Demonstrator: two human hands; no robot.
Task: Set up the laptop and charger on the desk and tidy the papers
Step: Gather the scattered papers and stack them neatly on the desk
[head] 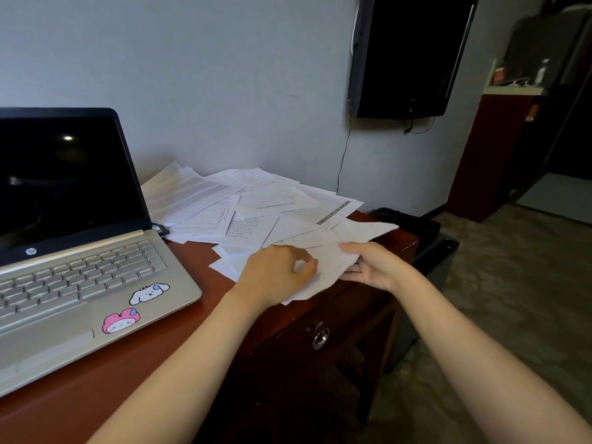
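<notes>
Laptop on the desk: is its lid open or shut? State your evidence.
Open: the laptop has its dark screen raised behind the exposed keyboard.

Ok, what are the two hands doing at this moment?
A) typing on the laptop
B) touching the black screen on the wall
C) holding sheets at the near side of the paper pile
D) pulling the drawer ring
C: the left hand and the right hand both hold sheets of the papers on the desk, to the right of the open laptop.
</notes>
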